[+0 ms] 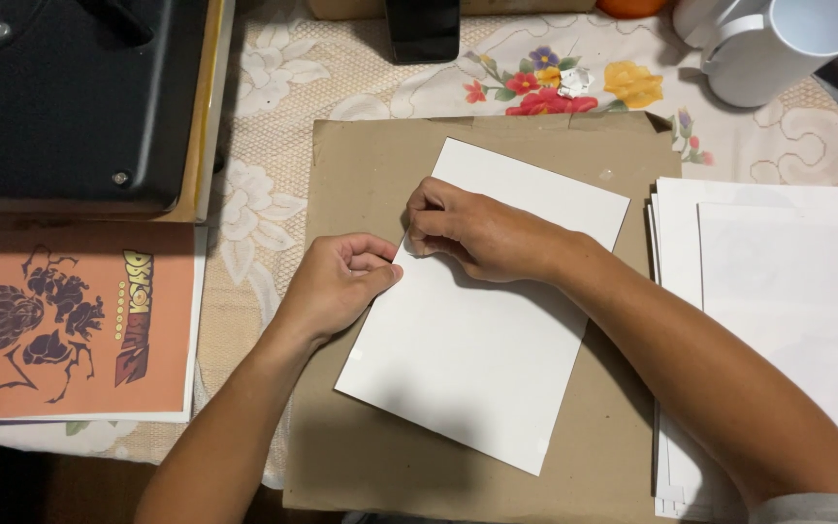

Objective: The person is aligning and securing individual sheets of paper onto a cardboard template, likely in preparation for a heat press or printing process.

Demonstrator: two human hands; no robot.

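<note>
A white rectangular sheet (482, 340) lies tilted on a brown cardboard pad (361, 165). My left hand (337, 281) pinches the sheet's left edge between thumb and fingers. My right hand (477, 233) comes across from the right and pinches the same edge just above, fingertips nearly touching those of the left. Both hands seem to work at the sheet's edge, as if parting a thin layer; the exact grip is hidden by the fingers.
A stack of white sheets (778, 291) lies at the right. An orange printed sheet with a dark figure (60, 320) sits at the left, below a black machine (70, 97). White mugs (768, 44) and a dark phone-like object (423, 29) stand at the back on a floral tablecloth (273, 87).
</note>
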